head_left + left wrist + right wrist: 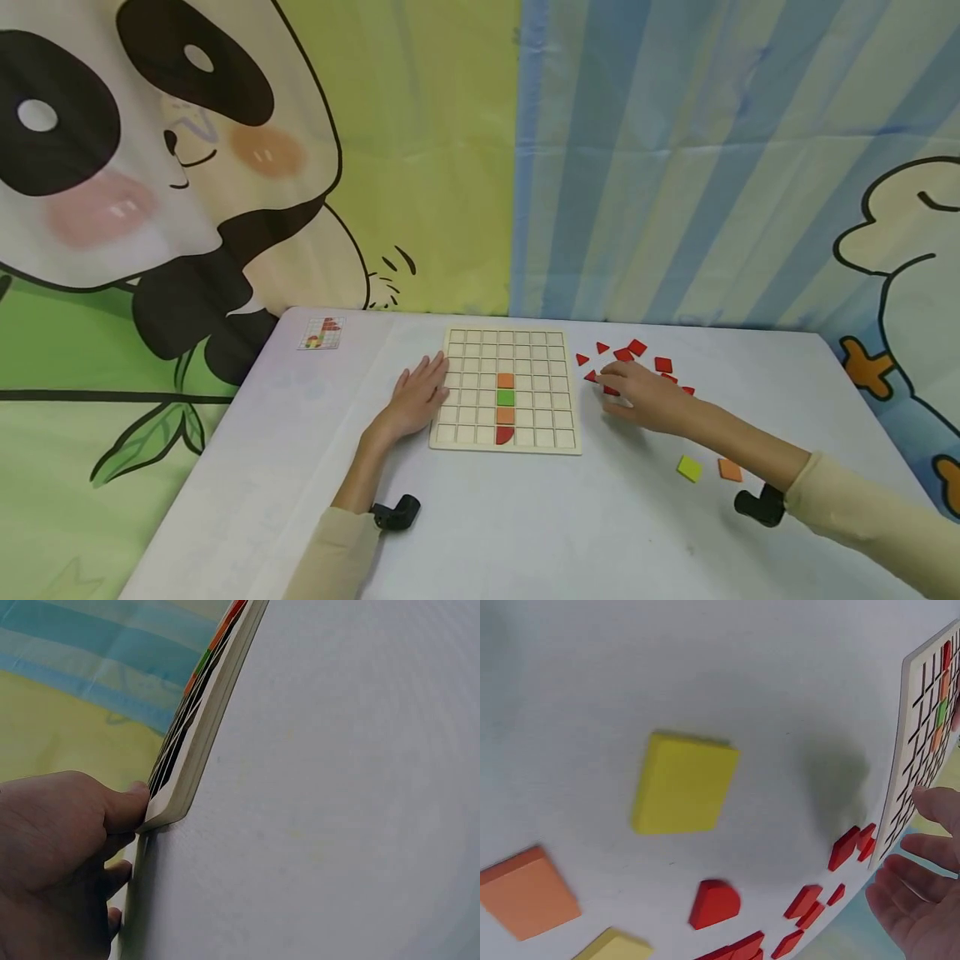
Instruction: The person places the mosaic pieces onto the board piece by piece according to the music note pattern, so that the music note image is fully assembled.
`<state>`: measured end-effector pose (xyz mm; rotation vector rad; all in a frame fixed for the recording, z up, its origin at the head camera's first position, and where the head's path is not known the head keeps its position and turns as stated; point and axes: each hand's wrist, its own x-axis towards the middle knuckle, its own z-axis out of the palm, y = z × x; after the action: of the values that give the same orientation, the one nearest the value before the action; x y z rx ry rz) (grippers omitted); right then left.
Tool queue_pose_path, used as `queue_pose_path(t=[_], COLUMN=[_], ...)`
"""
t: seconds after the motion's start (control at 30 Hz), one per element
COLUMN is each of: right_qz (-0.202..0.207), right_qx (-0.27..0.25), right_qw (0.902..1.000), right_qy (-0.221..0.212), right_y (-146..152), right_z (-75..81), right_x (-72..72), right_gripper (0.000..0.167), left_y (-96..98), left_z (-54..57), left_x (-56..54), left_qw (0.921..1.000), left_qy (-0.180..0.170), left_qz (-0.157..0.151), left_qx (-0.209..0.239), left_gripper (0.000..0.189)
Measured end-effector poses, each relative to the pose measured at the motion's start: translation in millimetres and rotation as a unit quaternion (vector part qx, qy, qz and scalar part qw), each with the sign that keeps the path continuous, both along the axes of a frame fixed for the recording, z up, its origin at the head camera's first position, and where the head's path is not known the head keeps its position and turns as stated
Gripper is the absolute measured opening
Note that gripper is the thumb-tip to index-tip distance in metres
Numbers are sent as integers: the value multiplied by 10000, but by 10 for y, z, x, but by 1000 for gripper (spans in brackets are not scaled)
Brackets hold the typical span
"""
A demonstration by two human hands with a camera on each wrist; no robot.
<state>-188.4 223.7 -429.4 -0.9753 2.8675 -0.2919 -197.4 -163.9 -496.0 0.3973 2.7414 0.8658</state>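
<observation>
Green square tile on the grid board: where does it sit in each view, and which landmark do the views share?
Head: the green square tile is just right of centre, below mid-height.
Left wrist: near the top, left of centre, seen very obliquely.
Right wrist: close to the right edge, upper half.
Shared landmark: the grid board carrying it.
</observation>
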Motion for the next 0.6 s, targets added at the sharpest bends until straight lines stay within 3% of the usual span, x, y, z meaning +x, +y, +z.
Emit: queue_pose_path(t=[0.17,0.43,0.6], right_qz=[-157,-1019,-1286], right_qx=[192,105,-74], right_qw=[9997,9947,9912], right_qy=[-17,-29,-305], right_y=[140,429,507], right_z=[2,-108,-157], right_x=[-65,-520,-663], right_gripper=[37,27,28], left_y=[3,-6,-4], left_z=[-2,7,15], left_x=[5,25,27], left_qw=[10000,9999,9999], left_qy=[13,44,69], left_qz=[21,-10,-22], left_qx=[6,96,90], left_gripper=[58,58,58])
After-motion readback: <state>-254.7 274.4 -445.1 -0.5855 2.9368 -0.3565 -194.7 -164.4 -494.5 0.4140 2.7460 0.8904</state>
